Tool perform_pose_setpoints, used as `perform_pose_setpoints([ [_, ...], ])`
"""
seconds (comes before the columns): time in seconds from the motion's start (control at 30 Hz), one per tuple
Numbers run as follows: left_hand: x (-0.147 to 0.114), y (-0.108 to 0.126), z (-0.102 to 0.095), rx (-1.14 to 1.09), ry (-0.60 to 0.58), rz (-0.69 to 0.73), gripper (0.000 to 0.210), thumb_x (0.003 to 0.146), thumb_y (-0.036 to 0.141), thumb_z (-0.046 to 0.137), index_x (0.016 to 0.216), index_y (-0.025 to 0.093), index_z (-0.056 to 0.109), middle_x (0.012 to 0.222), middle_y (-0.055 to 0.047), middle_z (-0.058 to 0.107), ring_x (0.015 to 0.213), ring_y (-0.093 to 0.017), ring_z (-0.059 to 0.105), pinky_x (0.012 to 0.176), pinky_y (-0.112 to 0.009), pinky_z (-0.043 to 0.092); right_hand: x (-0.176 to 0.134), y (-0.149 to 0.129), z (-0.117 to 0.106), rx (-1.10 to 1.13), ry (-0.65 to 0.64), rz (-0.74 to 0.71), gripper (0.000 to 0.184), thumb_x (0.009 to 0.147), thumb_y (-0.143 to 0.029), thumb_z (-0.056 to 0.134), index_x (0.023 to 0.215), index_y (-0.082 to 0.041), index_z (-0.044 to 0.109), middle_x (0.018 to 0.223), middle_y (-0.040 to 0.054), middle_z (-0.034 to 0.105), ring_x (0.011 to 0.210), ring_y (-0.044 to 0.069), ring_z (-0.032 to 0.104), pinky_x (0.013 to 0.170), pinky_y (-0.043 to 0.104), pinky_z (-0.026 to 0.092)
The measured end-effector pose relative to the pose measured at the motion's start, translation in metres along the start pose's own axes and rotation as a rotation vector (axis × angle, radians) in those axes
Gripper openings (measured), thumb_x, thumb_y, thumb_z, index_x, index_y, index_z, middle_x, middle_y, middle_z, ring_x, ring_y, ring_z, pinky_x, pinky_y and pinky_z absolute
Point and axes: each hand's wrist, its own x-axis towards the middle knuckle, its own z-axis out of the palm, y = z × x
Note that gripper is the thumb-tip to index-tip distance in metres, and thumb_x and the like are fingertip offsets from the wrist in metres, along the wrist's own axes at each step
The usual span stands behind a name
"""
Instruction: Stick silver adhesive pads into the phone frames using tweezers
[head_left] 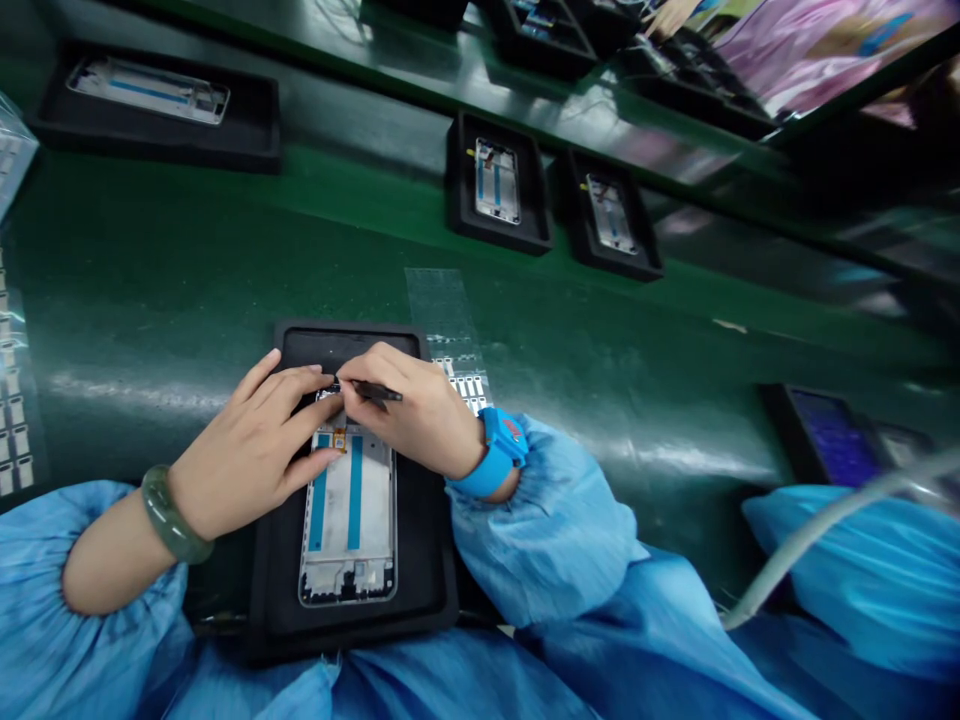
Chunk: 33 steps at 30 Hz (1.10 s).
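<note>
A phone frame [375,520] with two blue strips lies lengthwise in a black foam tray [427,560] in front of me. My right hand [412,410] pinches black tweezers [379,391] over the frame's top end; their tips are hidden by the fingers. My left hand [277,430] rests at the frame's upper left, fingers stretched out and touching its edge. A small orange flex cable [340,440] shows just below the left fingers. Beside my right hand, a clear sheet [442,305] carrying small white stickers lies partly under the tray.
More black trays with phone frames stand at the back: one tray [255,135] at the left, two trays [538,215] [649,250] near the middle. A sticker sheet [15,400] lies at the left edge. A pale cable [832,530] crosses the right side. Another person's pink sleeve [795,50] shows far right.
</note>
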Motion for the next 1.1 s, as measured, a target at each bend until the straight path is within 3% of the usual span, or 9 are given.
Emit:
perform_pose_setpoints([
  [0.17,0.000,0.000,0.001,-0.022,0.011,-0.004,0.040,0.089,0.038,0.047,0.122,0.015,0.053,0.123,-0.015,0.054,0.122,-0.027,0.046,0.109,-0.055,0.025,-0.001,0.011,0.002,0.153,0.096,0.100,0.007,0.084,-0.019,0.051,0.083,-0.018,0.058,0.080,0.0021,0.064,0.075,0.012,0.062,0.070,0.024,0.051],
  [0.3,-0.001,-0.001,0.002,-0.028,0.021,-0.006,0.039,0.088,0.035,0.048,0.122,0.017,0.053,0.123,-0.013,0.054,0.122,-0.027,0.046,0.108,-0.055,0.026,-0.003,0.019,0.003,0.358,0.122,0.233,0.006,0.083,-0.023,0.056,0.083,-0.017,0.059,0.079,0.0009,0.065,0.068,0.011,0.062,0.061,0.022,0.051],
  [0.5,-0.001,-0.002,0.002,-0.012,-0.003,0.000,0.039,0.089,0.036,0.047,0.123,0.017,0.052,0.123,-0.013,0.053,0.123,-0.027,0.044,0.109,-0.054,0.025,-0.005,0.015,0.006,0.311,0.171,0.138,0.005,0.082,-0.018,0.055,0.082,-0.016,0.060,0.082,0.0039,0.065,0.075,0.011,0.063,0.063,0.020,0.051],
  [0.7,-0.002,-0.003,0.001,-0.010,-0.005,0.006,0.037,0.089,0.036,0.047,0.121,0.017,0.054,0.125,-0.013,0.052,0.125,-0.027,0.042,0.110,-0.053,0.024,-0.007,0.017,0.004,0.359,0.183,0.221,0.006,0.081,-0.022,0.057,0.083,-0.017,0.060,0.078,0.0011,0.065,0.064,0.009,0.061,0.060,0.021,0.050],
  [1.1,-0.002,-0.001,0.002,0.004,-0.017,-0.008,0.038,0.091,0.037,0.044,0.123,0.016,0.052,0.126,-0.013,0.051,0.126,-0.025,0.040,0.111,-0.052,0.022,-0.007,0.014,0.004,0.411,0.167,0.193,0.004,0.081,-0.019,0.058,0.082,-0.016,0.060,0.081,0.0016,0.065,0.066,0.008,0.061,0.057,0.017,0.050],
])
